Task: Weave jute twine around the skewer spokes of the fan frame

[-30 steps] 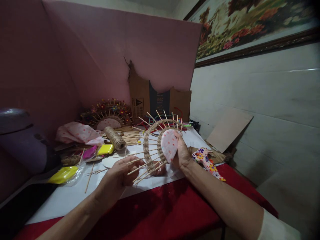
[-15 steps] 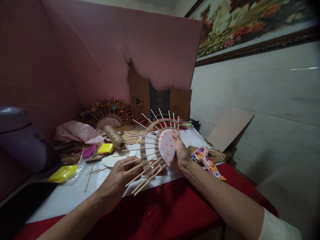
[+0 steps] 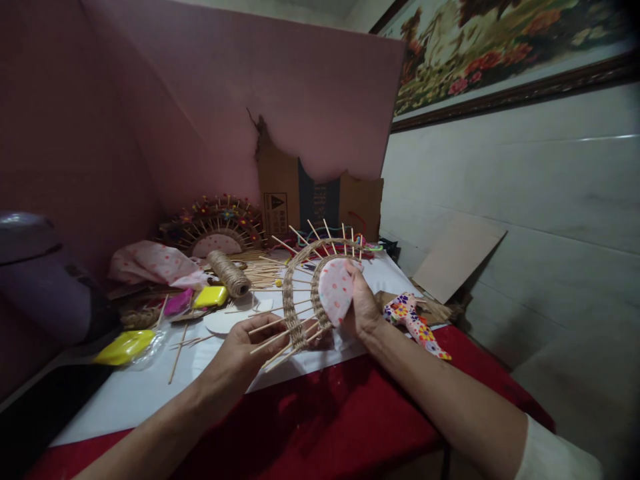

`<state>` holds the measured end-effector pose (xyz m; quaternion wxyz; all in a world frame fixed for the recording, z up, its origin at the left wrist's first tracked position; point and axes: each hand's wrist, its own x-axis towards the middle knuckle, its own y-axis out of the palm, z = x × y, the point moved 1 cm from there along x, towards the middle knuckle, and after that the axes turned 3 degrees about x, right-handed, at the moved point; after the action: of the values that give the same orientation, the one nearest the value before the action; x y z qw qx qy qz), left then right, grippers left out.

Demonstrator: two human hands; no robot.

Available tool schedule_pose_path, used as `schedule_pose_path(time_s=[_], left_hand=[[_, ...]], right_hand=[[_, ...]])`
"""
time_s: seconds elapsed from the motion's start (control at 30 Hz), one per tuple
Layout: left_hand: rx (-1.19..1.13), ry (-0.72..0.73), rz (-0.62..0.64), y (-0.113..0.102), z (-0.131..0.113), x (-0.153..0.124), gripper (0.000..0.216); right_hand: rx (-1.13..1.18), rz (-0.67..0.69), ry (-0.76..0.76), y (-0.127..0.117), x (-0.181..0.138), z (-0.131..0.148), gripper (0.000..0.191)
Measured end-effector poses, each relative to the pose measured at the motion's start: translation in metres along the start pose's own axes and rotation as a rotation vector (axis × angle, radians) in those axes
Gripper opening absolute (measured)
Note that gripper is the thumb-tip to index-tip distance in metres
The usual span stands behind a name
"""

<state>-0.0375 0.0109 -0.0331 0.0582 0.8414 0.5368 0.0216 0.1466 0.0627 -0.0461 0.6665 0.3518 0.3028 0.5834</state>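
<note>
A half-round woven fan [image 3: 291, 297] of thin wooden sticks and twine is held up over the table. Its centre is a half-disc covered in pink spotted cloth [image 3: 336, 291]. My right hand [image 3: 364, 303] grips that half-disc at its straight edge, thumb on the front face. On the lower left, my left hand [image 3: 260, 340] is closed around the stick ends, with some fingers hidden behind the weave. Two bands of twine cross the sticks, whose bare tips stick out past the outer band.
Behind stands a similar decorated fan [image 3: 217, 245]. A twine spool [image 3: 229, 273], loose sticks [image 3: 265, 272], yellow packets [image 3: 126, 347] and spotted cloth [image 3: 155, 263] lie on the left. Flower-print fabric [image 3: 416, 323] rests at right. Torn cardboard [image 3: 280, 180] leans at the back; a dark purple object [image 3: 45, 287] stands far left.
The fan has turned slightly, its lower stick ends rising a little and its top shifting slightly right. Both hands keep their hold.
</note>
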Motion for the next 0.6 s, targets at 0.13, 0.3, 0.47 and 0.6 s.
schedule_pose_path(time_s=[0.13, 0.3, 0.47, 0.6], left_hand=[[0.032, 0.005, -0.015, -0.0029, 0.0042, 0.0020, 0.012], [0.022, 0.000, -0.053, -0.0070, 0.0067, 0.0047, 0.013], [0.051, 0.005, -0.012, -0.0054, 0.0030, 0.0029, 0.012], [0.047, 0.039, 0.062, -0.0030, 0.0005, 0.0013, 0.014]], right_hand=[[0.006, -0.006, 0.004, 0.0001, -0.0012, 0.0004, 0.027], [0.010, -0.020, 0.014, 0.0018, -0.0018, 0.0018, 0.025], [0.029, -0.018, 0.006, 0.0024, -0.0013, 0.0024, 0.026], [0.018, -0.004, -0.010, 0.0008, 0.0000, 0.0018, 0.027]])
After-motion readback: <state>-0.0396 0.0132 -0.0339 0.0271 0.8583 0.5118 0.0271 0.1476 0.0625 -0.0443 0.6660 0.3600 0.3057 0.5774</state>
